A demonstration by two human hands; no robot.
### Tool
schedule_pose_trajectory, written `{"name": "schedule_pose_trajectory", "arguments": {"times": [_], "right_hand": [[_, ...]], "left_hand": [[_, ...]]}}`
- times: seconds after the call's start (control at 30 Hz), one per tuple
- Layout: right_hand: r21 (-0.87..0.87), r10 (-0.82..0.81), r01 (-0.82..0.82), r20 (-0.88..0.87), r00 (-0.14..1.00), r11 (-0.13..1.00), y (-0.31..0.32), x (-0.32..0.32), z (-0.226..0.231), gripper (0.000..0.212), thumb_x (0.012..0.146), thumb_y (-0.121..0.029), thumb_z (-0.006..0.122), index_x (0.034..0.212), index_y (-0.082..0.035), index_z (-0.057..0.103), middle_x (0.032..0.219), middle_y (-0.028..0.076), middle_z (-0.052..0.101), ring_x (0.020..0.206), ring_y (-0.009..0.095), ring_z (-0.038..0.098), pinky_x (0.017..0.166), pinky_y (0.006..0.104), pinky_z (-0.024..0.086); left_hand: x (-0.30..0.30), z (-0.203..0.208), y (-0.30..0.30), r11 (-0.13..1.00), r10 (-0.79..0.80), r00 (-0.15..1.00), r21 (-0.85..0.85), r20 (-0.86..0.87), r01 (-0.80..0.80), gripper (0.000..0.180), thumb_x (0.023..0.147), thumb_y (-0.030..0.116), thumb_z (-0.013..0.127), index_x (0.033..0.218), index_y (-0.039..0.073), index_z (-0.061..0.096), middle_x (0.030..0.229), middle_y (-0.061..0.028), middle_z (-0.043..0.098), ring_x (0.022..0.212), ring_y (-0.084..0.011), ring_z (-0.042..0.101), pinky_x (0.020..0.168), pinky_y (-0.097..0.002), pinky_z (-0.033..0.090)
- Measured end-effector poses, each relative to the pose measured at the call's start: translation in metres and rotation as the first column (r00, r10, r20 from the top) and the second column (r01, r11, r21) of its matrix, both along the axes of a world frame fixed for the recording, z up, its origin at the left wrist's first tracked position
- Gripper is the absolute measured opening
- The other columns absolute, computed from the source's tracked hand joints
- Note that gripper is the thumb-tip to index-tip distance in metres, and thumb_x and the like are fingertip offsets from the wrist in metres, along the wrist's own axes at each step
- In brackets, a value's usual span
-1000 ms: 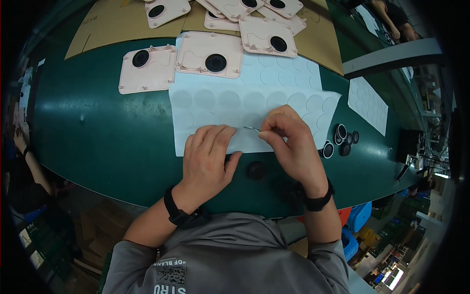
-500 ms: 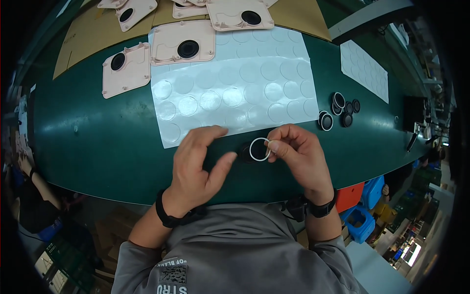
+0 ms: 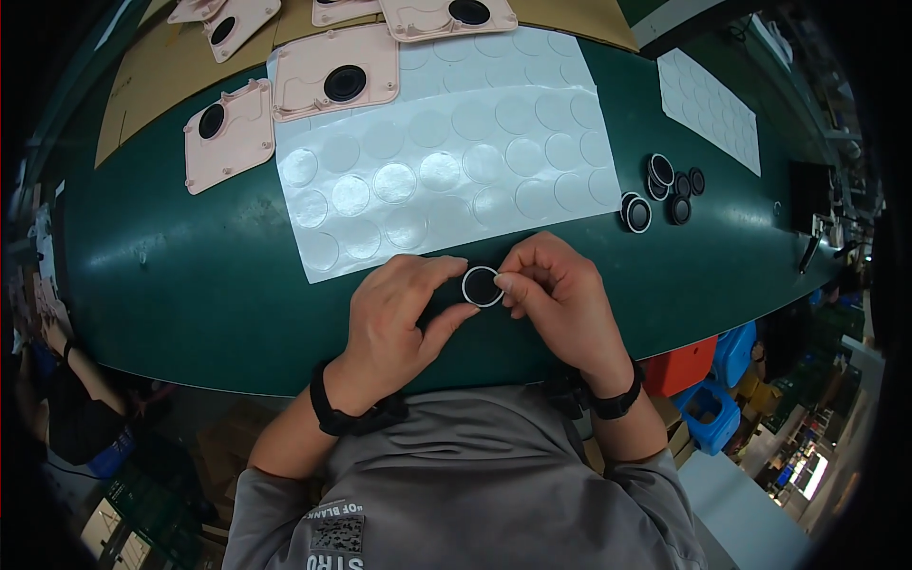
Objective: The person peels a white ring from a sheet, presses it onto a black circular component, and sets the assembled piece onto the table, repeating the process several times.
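Between my hands is a round black part (image 3: 482,287), seen from above, with a thin white ring (image 3: 465,295) lying around its rim. My left hand (image 3: 391,318) curves about its left side, index fingertip at the upper edge and thumb tip at the lower edge. From the right, my right hand (image 3: 560,299) pinches the ring's edge between thumb and index finger. How fully the ring is seated under those fingers is hidden. Just beyond lies a white sheet (image 3: 427,233) marked with rows of circles.
More black round parts (image 3: 680,210), some with white rings (image 3: 637,215), sit at the right. Pale pink panels (image 3: 231,152) with black round parts lie at the far left, some on cardboard (image 3: 142,100). Another circle-marked sheet (image 3: 708,109) is far right. A co-worker's arm (image 3: 81,366) shows at left.
The white ring has come down onto the black part's rim, turned from tilted to nearly flat. My left hand has moved right, its fingertips now at the part's edges.
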State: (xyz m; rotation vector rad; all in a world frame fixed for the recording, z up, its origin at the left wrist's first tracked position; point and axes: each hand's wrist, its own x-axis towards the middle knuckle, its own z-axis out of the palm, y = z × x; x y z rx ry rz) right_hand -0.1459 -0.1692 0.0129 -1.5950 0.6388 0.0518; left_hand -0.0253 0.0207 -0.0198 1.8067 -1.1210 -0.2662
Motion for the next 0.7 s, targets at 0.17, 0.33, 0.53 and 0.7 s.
{"name": "schedule_pose_trajectory", "arguments": {"times": [0.17,0.33,0.53,0.7], "right_hand": [[-0.090,0.017,-0.017,-0.006,1.000,0.996,0.0021,0.0005,-0.0020,0.007,0.102,0.001,0.071,0.102,0.001,0.065,0.093,0.002,0.066,0.078,0.006,0.065,0.067,0.0231,0.055],[-0.054,0.009,-0.008,0.015,1.000,0.999,0.0015,-0.0005,-0.0017,0.007,0.102,0.000,0.071,0.103,0.001,0.065,0.094,0.002,0.066,0.077,0.007,0.065,0.068,0.0230,0.055],[0.058,0.008,-0.009,0.012,1.000,0.998,-0.0038,-0.0026,-0.0002,0.006,0.102,-0.001,0.071,0.103,0.001,0.065,0.095,0.004,0.068,0.079,0.007,0.066,0.071,0.0232,0.056],[0.118,0.029,-0.030,0.010,1.000,0.993,-0.0069,-0.0039,0.0004,0.006,0.103,-0.002,0.070,0.103,0.001,0.065,0.093,0.003,0.068,0.081,0.007,0.066,0.073,0.0235,0.056]], "left_hand": [[0.0019,0.0002,-0.0038,1.000,0.001,0.998,-0.028,0.066,0.001,0.046,0.080,0.009,0.091,0.121,0.006,0.070,0.109,-0.0107,0.077,0.094,-0.0313,0.073,0.080,-0.0394,0.058],[0.0022,0.0026,-0.0039,1.000,-0.007,0.999,-0.017,0.043,0.007,0.050,0.078,0.008,0.092,0.122,0.006,0.070,0.111,-0.0106,0.078,0.095,-0.0315,0.073,0.080,-0.0395,0.057],[0.0007,0.0045,-0.0039,0.999,-0.002,0.999,0.040,0.044,0.000,0.053,0.073,0.007,0.093,0.122,0.006,0.071,0.111,-0.0104,0.077,0.097,-0.0317,0.073,0.081,-0.0395,0.058],[0.0010,0.0002,-0.0052,0.999,0.013,0.995,0.042,0.102,-0.018,0.054,0.071,0.007,0.094,0.121,0.006,0.072,0.111,-0.0101,0.077,0.097,-0.0317,0.073,0.082,-0.0400,0.058]]}}
